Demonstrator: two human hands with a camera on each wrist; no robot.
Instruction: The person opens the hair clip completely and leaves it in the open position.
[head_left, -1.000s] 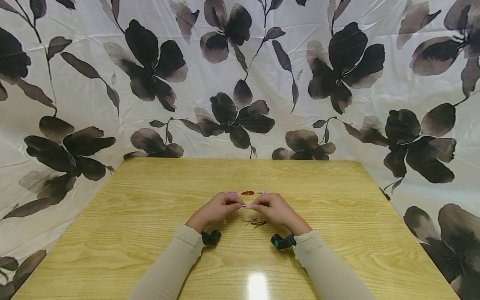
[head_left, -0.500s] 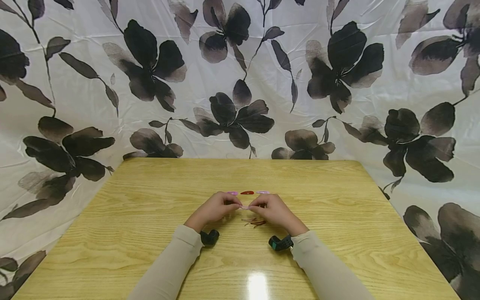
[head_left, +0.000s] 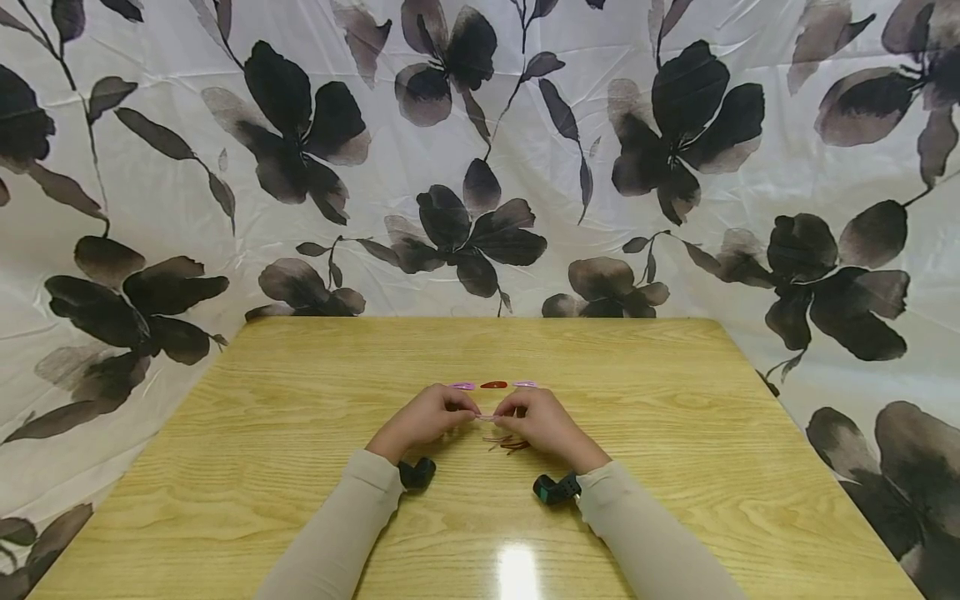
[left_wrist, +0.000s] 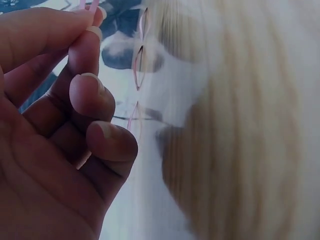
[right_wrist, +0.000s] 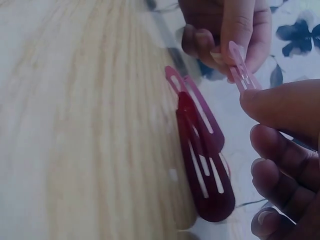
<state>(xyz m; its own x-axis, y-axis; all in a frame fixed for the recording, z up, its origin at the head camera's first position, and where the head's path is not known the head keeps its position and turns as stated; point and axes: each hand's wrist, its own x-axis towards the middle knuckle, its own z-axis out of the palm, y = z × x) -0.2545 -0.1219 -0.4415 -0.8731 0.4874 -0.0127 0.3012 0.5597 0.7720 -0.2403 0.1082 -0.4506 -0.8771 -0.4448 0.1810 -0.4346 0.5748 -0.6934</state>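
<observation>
A pale pink snap hair clip (head_left: 486, 417) spans the gap between both hands, a little above the table. My left hand (head_left: 426, 417) pinches one end with thumb and index finger; its other fingers curl loosely in the left wrist view. The opposite end sits in the pinch of my right hand (head_left: 547, 422). Seen from the right wrist, the pink clip (right_wrist: 242, 70) has a long slot, and its strips look spread apart near the left fingertips. Close below the hands lies a small pile of red and pink hair clips (right_wrist: 207, 170).
Beyond the hands, a row of clips lies on the wooden table (head_left: 337, 358): a purple clip (head_left: 462, 386), a red clip (head_left: 493, 385) and a lilac clip (head_left: 524, 384). A floral cloth (head_left: 480, 108) hangs behind the table and along its sides.
Both hands have shifted slightly left and still hold the pink clip; it has come slightly nearer the body. More of the purple clip shows beyond the left hand. The pile stays put.
</observation>
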